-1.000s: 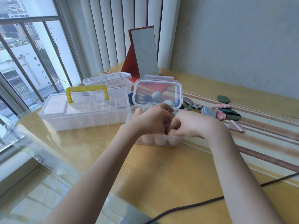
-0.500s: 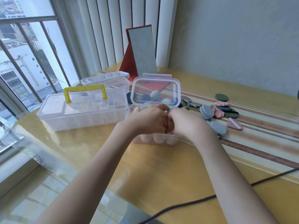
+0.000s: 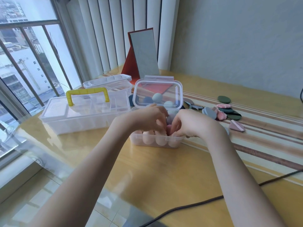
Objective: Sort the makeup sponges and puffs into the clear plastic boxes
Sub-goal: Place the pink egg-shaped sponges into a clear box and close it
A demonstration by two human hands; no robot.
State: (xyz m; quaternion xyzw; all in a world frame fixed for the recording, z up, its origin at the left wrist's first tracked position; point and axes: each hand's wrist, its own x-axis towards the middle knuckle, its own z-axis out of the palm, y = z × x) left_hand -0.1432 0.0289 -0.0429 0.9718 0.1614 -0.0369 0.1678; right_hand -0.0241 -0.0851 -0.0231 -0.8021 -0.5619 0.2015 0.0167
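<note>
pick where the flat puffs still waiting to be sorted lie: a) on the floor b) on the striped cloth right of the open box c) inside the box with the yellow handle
b: the flat puffs lie in a loose cluster on the striped cloth, right of the open box.

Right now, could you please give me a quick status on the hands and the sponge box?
Both hands inside small clear plastic box, fingers curled among peach egg-shaped sponges. Hinged lid up. Flat puffs still loose on table, right.
</note>
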